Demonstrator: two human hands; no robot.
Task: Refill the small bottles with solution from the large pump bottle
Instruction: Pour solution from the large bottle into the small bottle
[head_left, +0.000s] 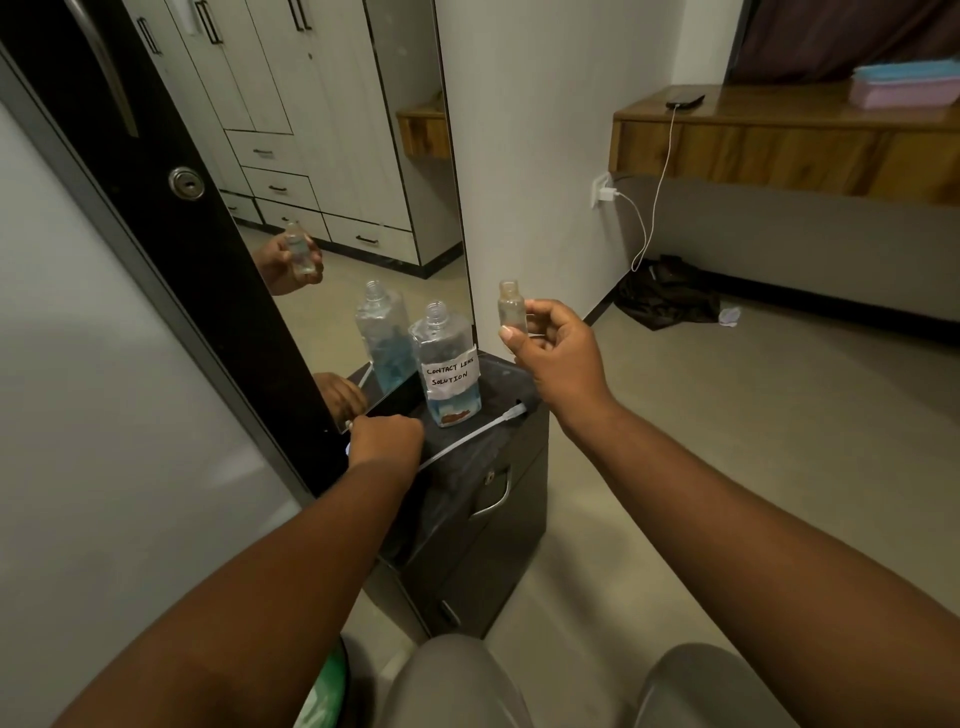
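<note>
Holding a small bottle (512, 307) up in the air, right hand (553, 349) pinches it between thumb and fingertips, upright, cap off, neck open, looks nearly empty. It sits right of and slightly above the large bottle (447, 364), not touching it. Large bottle stands on the dark cabinet (498, 499) by the mirror (332, 171), pump removed, neck open, handwritten label reads "CONTACT LENS SOLUTION", a little blue liquid at the bottom. Left hand (387, 441) is down on the cabinet top, near left of the large bottle, closed around the head end of the pump; its white dip tube (480, 428) lies across the top, running right in front of the bottle base. Dark cloth (467, 457) drapes over the cabinet's near edge under the tube.
</note>
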